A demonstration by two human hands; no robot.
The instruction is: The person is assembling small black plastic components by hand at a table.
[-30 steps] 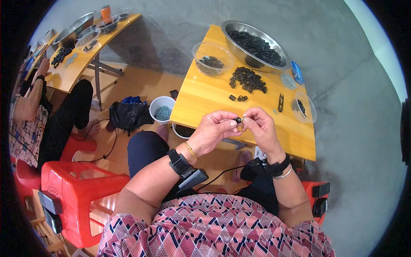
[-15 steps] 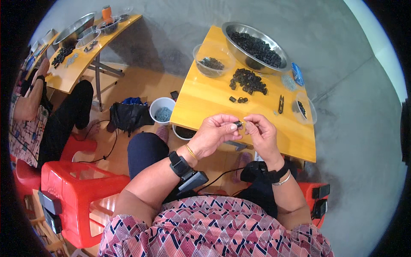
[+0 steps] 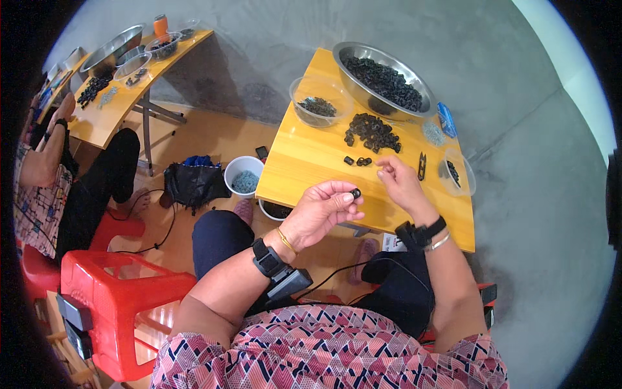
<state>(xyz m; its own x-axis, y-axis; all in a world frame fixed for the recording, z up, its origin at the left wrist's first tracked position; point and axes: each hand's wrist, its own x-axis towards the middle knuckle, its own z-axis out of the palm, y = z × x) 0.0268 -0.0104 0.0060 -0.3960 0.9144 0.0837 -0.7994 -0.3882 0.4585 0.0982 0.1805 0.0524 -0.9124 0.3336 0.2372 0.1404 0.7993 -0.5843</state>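
Note:
My left hand (image 3: 327, 206) pinches a small black cylindrical plastic part (image 3: 356, 193) between thumb and fingertips, just above the table's near edge. Farther right, my right hand (image 3: 403, 187) is raised over the yellow table (image 3: 304, 172), its fingers curled and thumb drawn close to them. Whether anything small sits between those fingertips, I cannot make out. A few loose black parts (image 3: 358, 161) lie just left of its fingertips, in front of a heap of black parts (image 3: 372, 133). Black thread snips (image 3: 422, 166) rest to its right.
Farther back stand a steel bowl (image 3: 424, 107) full of black parts and a clear tub (image 3: 295, 97). A clear cup (image 3: 468, 174) and a blue packet (image 3: 446, 120) are at the right. A white bucket (image 3: 233, 170) and a red stool (image 3: 107, 292) stand left; another person (image 3: 45, 168) sits beyond.
My hands were together at the black part, with a yellowish bit between them. My right hand has moved away, forward over the table; my left keeps the part, and has shifted slightly.

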